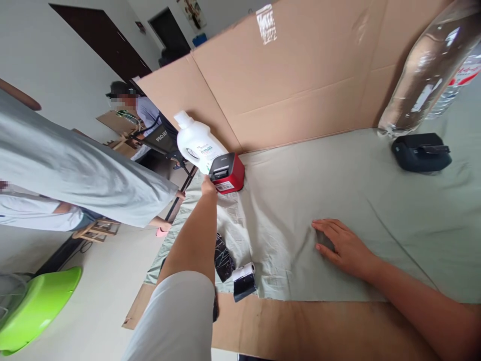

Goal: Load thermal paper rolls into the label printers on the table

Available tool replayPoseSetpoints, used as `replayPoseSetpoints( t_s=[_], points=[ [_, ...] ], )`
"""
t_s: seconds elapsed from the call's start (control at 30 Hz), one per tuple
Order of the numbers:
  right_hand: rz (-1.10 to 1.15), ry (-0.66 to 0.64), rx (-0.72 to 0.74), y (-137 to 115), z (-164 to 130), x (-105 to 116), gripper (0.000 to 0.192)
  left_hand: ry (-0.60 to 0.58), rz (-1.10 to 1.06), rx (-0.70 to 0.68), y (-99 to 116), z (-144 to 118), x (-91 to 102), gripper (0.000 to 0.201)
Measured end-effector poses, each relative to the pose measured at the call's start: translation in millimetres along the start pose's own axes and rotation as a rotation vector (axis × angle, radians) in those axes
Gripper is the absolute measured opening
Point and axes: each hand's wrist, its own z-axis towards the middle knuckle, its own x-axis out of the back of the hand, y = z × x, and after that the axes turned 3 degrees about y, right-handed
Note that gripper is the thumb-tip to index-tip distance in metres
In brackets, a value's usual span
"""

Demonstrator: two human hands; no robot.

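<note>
A small red and black box-shaped printer [235,175] stands on the cloth at the far left end of the table. My left hand [209,187] reaches out to its near left corner and appears to touch it. Most of the left fingers are hidden, so their grip is unclear. Behind the printer stands a white jug-shaped bottle [203,140] with a handle. Nearer to me lie a paper roll [244,281] with a black wrapper and a black patterned packet [224,258]. My right hand [343,248] rests on the cloth, fingers apart, holding nothing.
A cardboard panel [300,75] walls off the back. A dark zippered case [421,152] and large clear bottles [421,75] sit at the right. The green-grey cloth [293,185] is wrinkled. People stand and sit beyond the left edge, near a green tub [45,311].
</note>
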Motion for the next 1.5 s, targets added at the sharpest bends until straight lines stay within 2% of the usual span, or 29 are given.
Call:
replayPoseSetpoints(
  t_s=[0.13,0.23,0.33,0.4,0.43,0.5,0.57,0.7,0.73,0.83,0.9,1.0,1.07,1.17,1.2,1.27,1.33,1.4,1.5],
  points=[
    [0.005,-0.005,-0.003,0,2,-1,0.039,0.118,0.09,-0.112,10,-26,5.3,0.02],
    [0.0,-0.017,-0.018,-3,2,-3,0.036,0.091,0.12,-0.244,4,-77,-0.5,0.02],
    [-0.003,-0.068,-0.03,-4,6,-4,0.029,-0.16,0.118,-0.34,-27,-152,-3.8,0.021],
    [-0.028,-0.112,-0.074,3,16,0,0.029,-0.524,0.128,-0.394,-56,-205,0.3,0.028],
    [-0.07,-0.12,-0.128,10,24,6,0.03,-0.626,0.15,-0.405,-71,-228,4.1,0.03],
    [-0.236,-0.082,-0.31,34,45,24,0.037,-0.743,0.215,-0.431,-98,-265,12.7,0.031],
    [-0.447,-0.003,-0.494,68,67,54,0.044,-0.758,0.266,-0.509,-116,-286,20.1,0.027],
    [-0.681,0.142,-0.762,145,89,120,0.059,-0.755,0.355,-0.651,-125,-298,26.3,0.022],
    [-0.694,0.137,-0.883,161,89,132,0.066,-0.766,0.383,-0.659,-124,-298,26.5,0.02],
    [-0.619,0.079,-1.05,182,84,149,0.083,-0.801,0.426,-0.675,-121,-297,26.3,0.018],
    [-0.606,0.098,-1.045,174,82,143,0.081,-0.818,0.355,-0.675,-121,-294,25.8,0.015],
    [-0.561,0.128,-0.885,128,77,115,0.072,-0.865,0.08,-0.566,-120,-290,24.1,0.022],
    [-0.436,0.081,-0.649,79,67,89,0.071,-0.926,-0.136,-0.335,-116,-287,23.1,0.04],
    [-0.264,0.061,-0.293,-2,42,49,0.071,-1.014,-0.427,0.125,-105,-285,24.1,0.066],
    [-0.211,0.055,-0.208,-25,34,38,0.072,-1.011,-0.5,0.223,-102,-284,25.3,0.071],
    [-0.102,0.05,-0.112,-59,23,22,0.075,-0.96,-0.572,0.282,-96,-281,28.4,0.076],
    [0.054,0.092,-0.134,-70,22,13,0.066,-0.912,-0.575,0.228,-95,-275,30.8,0.082],
    [0.248,0.164,-0.263,-65,28,9,0.06,-0.952,-0.568,0.163,-98,-270,31.3,0.085],
    [0.584,0.154,-0.48,-46,36,4,0.075,-1.047,-0.534,0.103,-108,-264,28.5,0.081]
  ],
)
